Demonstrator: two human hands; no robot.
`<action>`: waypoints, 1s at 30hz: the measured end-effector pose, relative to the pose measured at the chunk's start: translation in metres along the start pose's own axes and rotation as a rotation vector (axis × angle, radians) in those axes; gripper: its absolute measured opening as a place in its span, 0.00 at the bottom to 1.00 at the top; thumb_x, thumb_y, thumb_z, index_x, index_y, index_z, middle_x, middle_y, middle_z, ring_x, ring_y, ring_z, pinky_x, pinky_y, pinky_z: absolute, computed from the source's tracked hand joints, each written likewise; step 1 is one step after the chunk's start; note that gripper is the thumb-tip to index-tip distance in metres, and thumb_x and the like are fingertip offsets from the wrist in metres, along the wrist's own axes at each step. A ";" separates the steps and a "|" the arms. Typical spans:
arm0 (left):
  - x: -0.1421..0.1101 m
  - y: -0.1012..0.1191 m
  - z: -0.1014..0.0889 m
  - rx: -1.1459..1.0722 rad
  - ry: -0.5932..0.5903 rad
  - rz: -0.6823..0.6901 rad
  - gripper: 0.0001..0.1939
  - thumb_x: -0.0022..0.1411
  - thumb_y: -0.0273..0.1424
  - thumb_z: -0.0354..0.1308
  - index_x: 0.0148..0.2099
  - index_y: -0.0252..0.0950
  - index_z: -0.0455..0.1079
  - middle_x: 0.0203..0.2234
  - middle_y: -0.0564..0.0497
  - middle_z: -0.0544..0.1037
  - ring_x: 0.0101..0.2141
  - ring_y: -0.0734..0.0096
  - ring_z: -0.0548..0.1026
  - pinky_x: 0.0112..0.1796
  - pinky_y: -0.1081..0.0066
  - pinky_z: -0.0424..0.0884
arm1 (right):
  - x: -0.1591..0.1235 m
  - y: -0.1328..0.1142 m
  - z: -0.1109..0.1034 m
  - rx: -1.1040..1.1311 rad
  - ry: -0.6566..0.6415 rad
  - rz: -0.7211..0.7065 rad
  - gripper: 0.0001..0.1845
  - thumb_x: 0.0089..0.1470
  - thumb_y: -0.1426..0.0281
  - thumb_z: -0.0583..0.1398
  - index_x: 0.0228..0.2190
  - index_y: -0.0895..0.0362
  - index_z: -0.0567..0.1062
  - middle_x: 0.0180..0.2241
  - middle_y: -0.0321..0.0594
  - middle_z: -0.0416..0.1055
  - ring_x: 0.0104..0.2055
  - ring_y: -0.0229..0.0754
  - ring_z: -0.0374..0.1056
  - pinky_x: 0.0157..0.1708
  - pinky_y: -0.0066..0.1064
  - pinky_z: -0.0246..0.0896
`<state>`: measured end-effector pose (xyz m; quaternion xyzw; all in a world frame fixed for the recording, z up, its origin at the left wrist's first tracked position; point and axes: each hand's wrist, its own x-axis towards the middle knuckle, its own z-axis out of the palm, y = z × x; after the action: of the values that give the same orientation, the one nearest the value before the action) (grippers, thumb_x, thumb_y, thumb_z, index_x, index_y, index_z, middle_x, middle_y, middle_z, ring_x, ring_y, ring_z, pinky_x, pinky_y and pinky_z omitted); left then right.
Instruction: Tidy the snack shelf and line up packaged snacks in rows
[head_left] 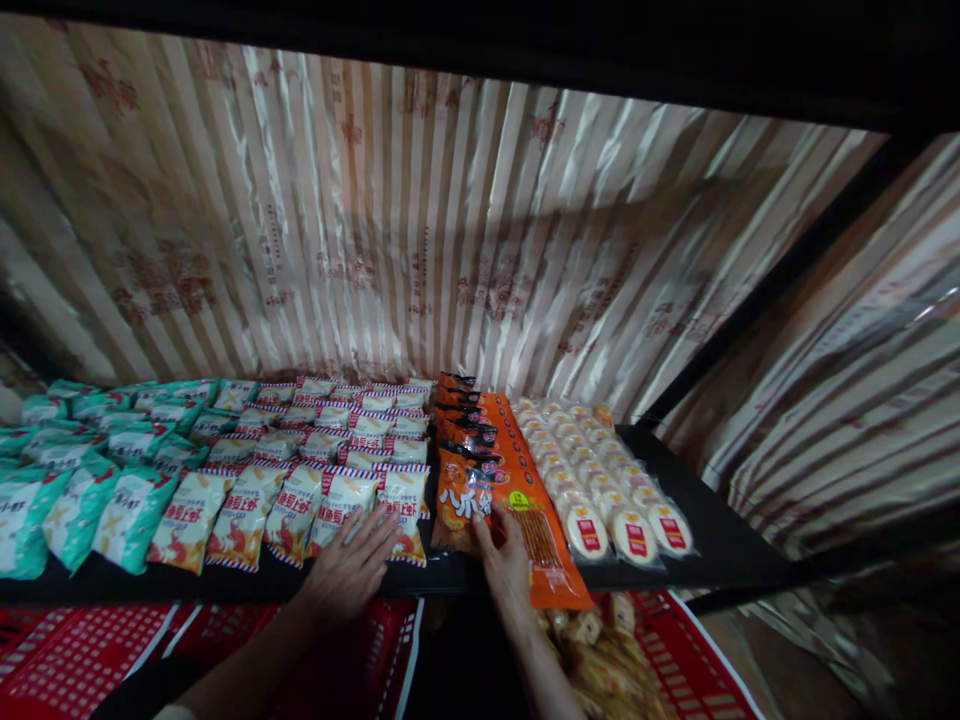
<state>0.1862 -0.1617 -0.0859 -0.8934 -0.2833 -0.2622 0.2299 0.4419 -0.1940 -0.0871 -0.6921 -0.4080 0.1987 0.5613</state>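
My left hand (356, 562) lies with its fingers stretched out flat against the front white-and-orange snack bags (289, 510), which have red lettering and striped edges. My right hand (506, 560) is at the lower right of the front orange snack bag (459, 495). Its thumb rests on the front of the bag and the other fingers curl at the bag's right edge, partly hidden. More orange bags with black tops stand in a row behind. A long orange packet with stick-shaped snacks (540, 530) lies just right of that row, beside my right fingers.
The goods stand on a black shelf (720, 535). Teal bags (135, 515) fill its left side; round white packaged snacks (634, 530) are in rows on the right. Red baskets (82, 655) sit below, one with brownish packets (611, 670). A striped curtain (480, 230) hangs behind.
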 end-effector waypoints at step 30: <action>0.042 0.039 0.026 -0.002 0.062 0.061 0.26 0.62 0.34 0.52 0.62 0.39 0.56 0.61 0.44 0.59 0.61 0.62 0.55 0.62 0.54 0.42 | 0.006 -0.018 -0.001 -0.032 0.042 -0.022 0.35 0.53 0.49 0.51 0.54 0.62 0.66 0.55 0.53 0.63 0.58 0.51 0.56 0.59 0.45 0.47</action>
<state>0.2489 -0.1601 -0.0907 -0.8934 -0.2483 -0.2826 0.2457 0.4403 -0.1897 -0.0690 -0.7004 -0.4067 0.1715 0.5610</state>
